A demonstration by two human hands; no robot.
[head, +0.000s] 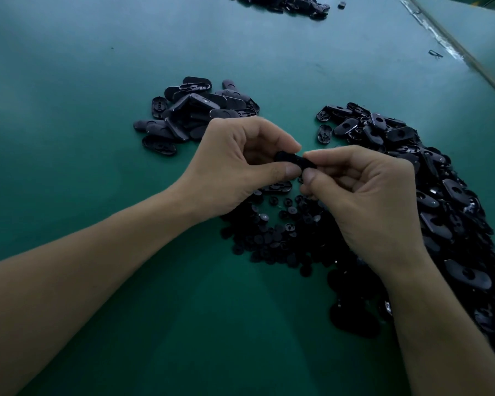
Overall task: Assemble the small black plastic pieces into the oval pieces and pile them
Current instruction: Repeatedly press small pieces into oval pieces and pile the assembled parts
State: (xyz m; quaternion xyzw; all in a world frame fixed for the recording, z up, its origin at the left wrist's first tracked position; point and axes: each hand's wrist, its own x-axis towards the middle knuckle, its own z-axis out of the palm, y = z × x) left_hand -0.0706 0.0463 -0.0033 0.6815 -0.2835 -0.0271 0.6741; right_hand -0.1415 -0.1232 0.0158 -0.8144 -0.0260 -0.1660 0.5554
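A black oval piece [293, 160] is held above the green table, pinched between both hands. My left hand [240, 164] grips its left end with thumb and curled fingers. My right hand [363, 192] pinches its right end with thumb and forefinger; any small piece under those fingertips is hidden. Below the hands lies a heap of small round black pieces [272, 232]. A big pile of oval pieces [429, 178] runs down the right side. A smaller pile of oval pieces [195, 112] sits behind my left hand.
Another heap of black parts [286, 2] lies at the far edge of the green table [83, 110], with a lone piece [342, 5] beside it. A small clip [435, 54] lies near the table's pale right border [452, 44].
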